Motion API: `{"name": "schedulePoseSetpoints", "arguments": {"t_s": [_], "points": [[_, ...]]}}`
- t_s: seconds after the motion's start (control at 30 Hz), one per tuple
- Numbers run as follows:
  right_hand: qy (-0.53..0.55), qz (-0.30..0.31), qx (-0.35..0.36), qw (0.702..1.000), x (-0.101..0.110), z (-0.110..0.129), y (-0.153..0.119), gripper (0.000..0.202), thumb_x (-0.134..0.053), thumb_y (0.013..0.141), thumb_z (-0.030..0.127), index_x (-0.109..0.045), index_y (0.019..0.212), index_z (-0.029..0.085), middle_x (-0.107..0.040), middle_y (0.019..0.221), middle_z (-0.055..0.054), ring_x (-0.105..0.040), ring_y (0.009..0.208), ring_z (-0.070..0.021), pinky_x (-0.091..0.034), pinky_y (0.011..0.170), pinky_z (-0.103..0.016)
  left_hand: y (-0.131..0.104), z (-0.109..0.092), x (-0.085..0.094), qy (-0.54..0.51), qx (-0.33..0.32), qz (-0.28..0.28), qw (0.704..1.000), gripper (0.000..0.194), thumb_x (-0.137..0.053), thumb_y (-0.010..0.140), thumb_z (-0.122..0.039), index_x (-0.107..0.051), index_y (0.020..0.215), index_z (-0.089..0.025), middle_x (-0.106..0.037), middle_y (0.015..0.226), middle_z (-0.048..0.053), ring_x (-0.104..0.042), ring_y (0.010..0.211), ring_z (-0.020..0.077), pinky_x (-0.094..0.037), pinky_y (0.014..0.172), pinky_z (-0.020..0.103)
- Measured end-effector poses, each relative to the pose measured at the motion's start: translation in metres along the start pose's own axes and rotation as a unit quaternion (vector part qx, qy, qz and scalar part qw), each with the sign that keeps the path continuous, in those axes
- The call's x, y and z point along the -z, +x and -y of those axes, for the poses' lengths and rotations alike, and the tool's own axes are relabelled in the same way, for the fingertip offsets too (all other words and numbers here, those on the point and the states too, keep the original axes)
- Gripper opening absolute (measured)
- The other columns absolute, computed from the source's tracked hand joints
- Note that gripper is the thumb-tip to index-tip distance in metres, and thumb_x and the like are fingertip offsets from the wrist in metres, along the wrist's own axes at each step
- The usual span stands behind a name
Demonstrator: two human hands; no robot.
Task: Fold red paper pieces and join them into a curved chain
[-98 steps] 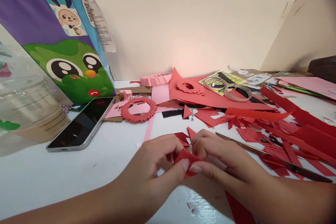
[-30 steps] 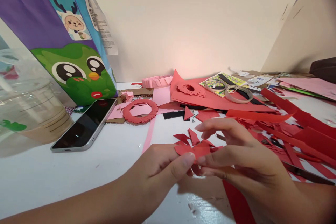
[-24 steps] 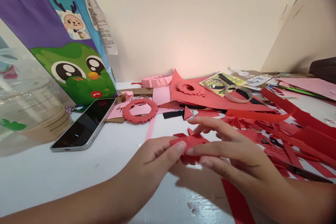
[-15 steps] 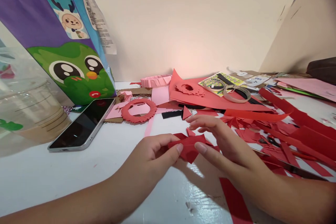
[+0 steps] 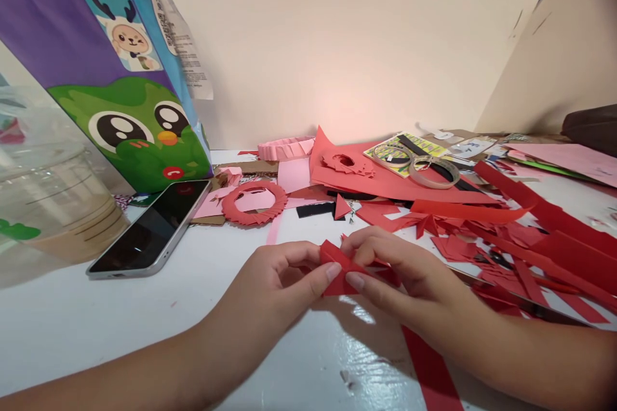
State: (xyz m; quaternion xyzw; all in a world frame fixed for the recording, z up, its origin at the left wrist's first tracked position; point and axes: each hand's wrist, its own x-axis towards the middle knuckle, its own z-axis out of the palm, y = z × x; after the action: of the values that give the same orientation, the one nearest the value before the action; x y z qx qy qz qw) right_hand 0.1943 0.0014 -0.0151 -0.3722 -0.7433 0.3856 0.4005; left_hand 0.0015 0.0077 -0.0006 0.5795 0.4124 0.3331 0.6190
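Note:
Between my two hands is a folded piece of red paper point(image 5: 340, 279), held just above the white table point(image 5: 250, 347). My left hand point(image 5: 289, 276) pinches its left side, thumb on the near face and fingers mostly hidden behind. On the right side, my right hand point(image 5: 405, 276) grips the paper between thumb and curled fingers. A red strip point(image 5: 434, 366) lies below my right forearm. Beyond the hands sit a small red triangle point(image 5: 342, 207) and a pleated red ring point(image 5: 254, 203).
At the left stand a plastic cup point(image 5: 62, 205) and an owl-printed bag point(image 5: 120, 122), with a phone point(image 5: 152, 231) beside them. Tape rolls point(image 5: 435, 172) rest on red sheets at the back. Red scraps point(image 5: 506, 250) and a long dark blade-like object point(image 5: 544, 311) are at the right.
My right fingers have come down and closed on the paper. The red piece has turned, and its left part now stands up higher beside my left thumb.

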Motion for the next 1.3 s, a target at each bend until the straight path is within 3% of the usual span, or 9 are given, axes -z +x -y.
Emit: {"name": "schedulePoseSetpoints", "arguments": {"t_s": [0.1, 0.2, 0.27, 0.43, 0.53, 0.77, 0.93, 1.07, 1.3], "points": [[0.012, 0.001, -0.014, 1.000, -0.001, 0.001, 0.000, 0.016, -0.056, 0.092, 0.023, -0.056, 0.076, 0.023, -0.062, 0.088, 0.002, -0.060, 0.085, -0.0137, -0.049, 0.078, -0.027, -0.001, 0.001, 0.000, 0.003, -0.018, -0.002, 1.000, 0.025, -0.061, 0.091, -0.032, -0.065, 0.069, -0.019, -0.057, 0.068, -0.005, -0.049, 0.067, 0.0115, -0.038, 0.064, 0.023], [0.026, -0.016, -0.036, 0.999, -0.002, 0.000, -0.001, 0.004, -0.057, 0.092, 0.027, -0.059, 0.095, 0.026, -0.065, 0.099, 0.000, -0.062, 0.094, -0.0154, -0.053, 0.079, -0.027, -0.003, 0.004, 0.000, 0.004, -0.013, 0.007, 1.000, 0.025, -0.058, 0.093, -0.032, -0.062, 0.072, -0.019, -0.057, 0.071, -0.004, -0.048, 0.070, 0.0126, -0.039, 0.066, 0.024], [0.012, -0.030, -0.040, 0.999, -0.001, 0.000, -0.002, 0.019, -0.059, 0.092, 0.028, -0.058, 0.110, 0.028, -0.066, 0.110, -0.001, -0.062, 0.102, -0.0158, -0.054, 0.083, -0.027, -0.005, 0.005, -0.001, 0.012, -0.005, 0.015, 1.000, 0.025, -0.056, 0.094, -0.035, -0.061, 0.074, -0.019, -0.056, 0.073, -0.004, -0.047, 0.071, 0.0133, -0.039, 0.067, 0.025], [-0.034, -0.026, 0.078, 0.996, 0.001, -0.001, -0.003, 0.018, -0.060, 0.094, 0.022, -0.066, 0.106, 0.033, -0.068, 0.110, 0.004, -0.062, 0.107, -0.0113, -0.050, 0.093, -0.022, -0.007, 0.006, -0.002, 0.070, -0.024, 0.008, 0.997, 0.031, -0.051, 0.095, -0.042, -0.055, 0.074, -0.020, -0.049, 0.072, -0.004, -0.043, 0.068, 0.0140, -0.037, 0.063, 0.026], [-0.051, -0.024, 0.108, 0.993, 0.001, -0.002, -0.003, 0.027, -0.062, 0.093, 0.017, -0.066, 0.112, 0.037, -0.068, 0.111, 0.005, -0.062, 0.107, -0.0090, -0.048, 0.094, -0.018, -0.007, 0.005, -0.003, 0.095, -0.040, -0.004, 0.995, 0.034, -0.048, 0.096, -0.045, -0.054, 0.072, -0.021, -0.050, 0.070, -0.004, -0.044, 0.067, 0.0150, -0.036, 0.060, 0.027], [-0.079, -0.026, 0.094, 0.992, 0.001, 0.000, -0.004, 0.024, -0.064, 0.091, 0.019, -0.069, 0.113, 0.026, -0.069, 0.113, -0.001, -0.064, 0.107, -0.0124, -0.050, 0.093, -0.020, -0.011, 0.006, -0.002, 0.136, -0.080, -0.008, 0.987, 0.035, -0.043, 0.098, -0.043, -0.053, 0.072, -0.023, -0.055, 0.071, -0.003, -0.049, 0.067, 0.0156, -0.041, 0.062, 0.027], [-0.084, -0.024, 0.096, 0.992, 0.002, 0.001, -0.004, 0.028, -0.062, 0.093, 0.018, -0.069, 0.116, 0.031, -0.070, 0.113, -0.001, -0.065, 0.105, -0.0133, -0.052, 0.091, -0.023, -0.010, 0.005, 0.000, 0.142, -0.040, 0.002, 0.989, 0.034, -0.041, 0.101, -0.038, -0.055, 0.075, -0.021, -0.055, 0.072, -0.003, -0.051, 0.068, 0.0149, -0.043, 0.065, 0.027], [-0.110, -0.020, 0.097, 0.989, 0.003, 0.001, -0.004, 0.033, -0.056, 0.092, 0.013, -0.070, 0.118, 0.028, -0.071, 0.115, -0.003, -0.065, 0.105, -0.0154, -0.054, 0.092, -0.028, -0.008, 0.001, -0.001, 0.147, -0.067, -0.004, 0.987, 0.033, -0.044, 0.100, -0.033, -0.058, 0.073, -0.020, -0.058, 0.072, -0.003, -0.050, 0.067, 0.0130, -0.043, 0.064, 0.024], [-0.163, -0.013, 0.112, 0.980, 0.004, 0.002, -0.004, 0.035, -0.047, 0.095, 0.014, -0.071, 0.120, 0.017, -0.071, 0.122, -0.010, -0.065, 0.112, -0.0195, -0.054, 0.096, -0.035, -0.009, 0.000, -0.002, 0.065, -0.043, 0.004, 0.997, 0.032, -0.045, 0.100, -0.033, -0.057, 0.073, -0.021, -0.058, 0.069, -0.004, -0.058, 0.062, 0.0116, -0.050, 0.059, 0.020]]}}
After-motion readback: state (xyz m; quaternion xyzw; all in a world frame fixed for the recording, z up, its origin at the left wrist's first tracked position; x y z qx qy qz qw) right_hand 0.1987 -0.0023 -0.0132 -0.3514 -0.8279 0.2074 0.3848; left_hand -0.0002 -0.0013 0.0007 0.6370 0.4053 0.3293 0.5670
